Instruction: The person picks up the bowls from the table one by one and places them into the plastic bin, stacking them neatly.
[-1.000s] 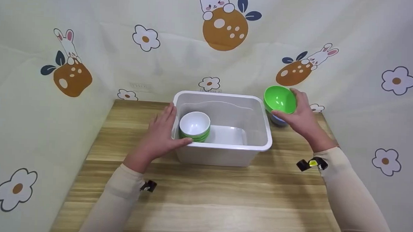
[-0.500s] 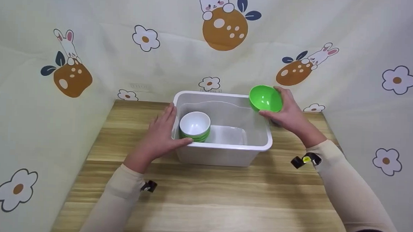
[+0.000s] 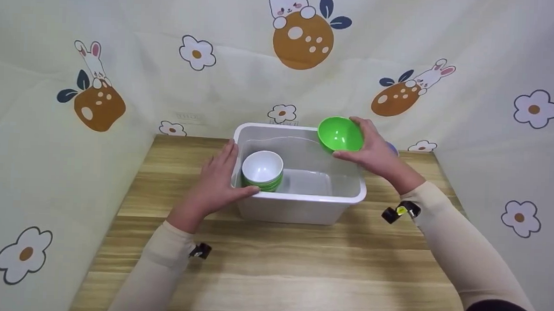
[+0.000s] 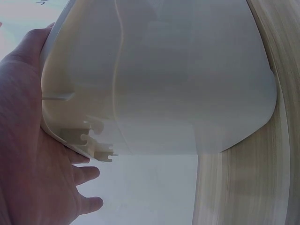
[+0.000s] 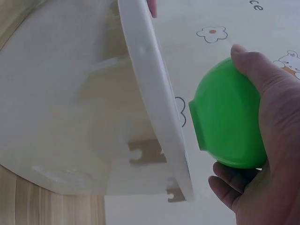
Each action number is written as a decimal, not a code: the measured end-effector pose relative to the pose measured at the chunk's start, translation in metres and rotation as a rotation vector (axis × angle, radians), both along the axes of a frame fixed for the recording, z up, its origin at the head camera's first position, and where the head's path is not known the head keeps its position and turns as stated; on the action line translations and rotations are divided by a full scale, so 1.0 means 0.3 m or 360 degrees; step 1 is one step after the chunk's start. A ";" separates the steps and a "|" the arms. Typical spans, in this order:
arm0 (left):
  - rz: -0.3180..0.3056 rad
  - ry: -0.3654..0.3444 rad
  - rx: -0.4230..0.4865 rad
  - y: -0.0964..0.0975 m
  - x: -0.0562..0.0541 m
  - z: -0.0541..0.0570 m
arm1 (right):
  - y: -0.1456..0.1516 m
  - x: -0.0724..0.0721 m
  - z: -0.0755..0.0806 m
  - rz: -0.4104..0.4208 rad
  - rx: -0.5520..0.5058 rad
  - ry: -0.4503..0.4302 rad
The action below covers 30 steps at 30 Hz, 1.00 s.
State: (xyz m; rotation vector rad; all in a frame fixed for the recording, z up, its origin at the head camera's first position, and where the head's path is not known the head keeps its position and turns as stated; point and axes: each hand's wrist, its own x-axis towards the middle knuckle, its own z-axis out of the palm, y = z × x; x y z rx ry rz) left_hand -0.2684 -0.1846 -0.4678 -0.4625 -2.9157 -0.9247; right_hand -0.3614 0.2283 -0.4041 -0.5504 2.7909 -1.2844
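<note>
My right hand (image 3: 375, 148) grips a green bowl (image 3: 339, 134) by its side, thumb near and fingers far, over the back right part of a white plastic bin (image 3: 298, 197). In the right wrist view the bowl (image 5: 229, 115) shows its outside and foot, above the level of the bin's rim. The left hand (image 3: 212, 180) lies along the bin's front left corner, fingers straight against the left side and thumb over the front rim. Inside the bin at the left stands a stack of bowls (image 3: 263, 166), a white-lined one on top and green ones below.
A blue thing (image 3: 393, 149) shows partly behind my right hand, to the right of the bin. The bin stands on a wooden table (image 3: 295, 268). A patterned cloth (image 3: 233, 88) hangs round the back and both sides.
My right hand has carried the green bowl leftward, from beside the bin to over its back right part. The left hand, the bin and the stack have stayed in place.
</note>
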 end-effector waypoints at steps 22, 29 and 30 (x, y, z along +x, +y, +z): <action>-0.0011 0.0020 -0.0001 -0.003 -0.005 -0.007 | -0.168 -0.013 0.026 0.0271 0.0082 -0.0078; -0.0008 0.0033 -0.0002 -0.001 0.000 -0.008 | -0.214 -0.031 0.029 0.0320 0.0072 -0.0092; -0.0009 0.0038 0.0000 -0.002 0.000 -0.008 | -0.219 -0.035 0.028 0.0333 0.0068 -0.0091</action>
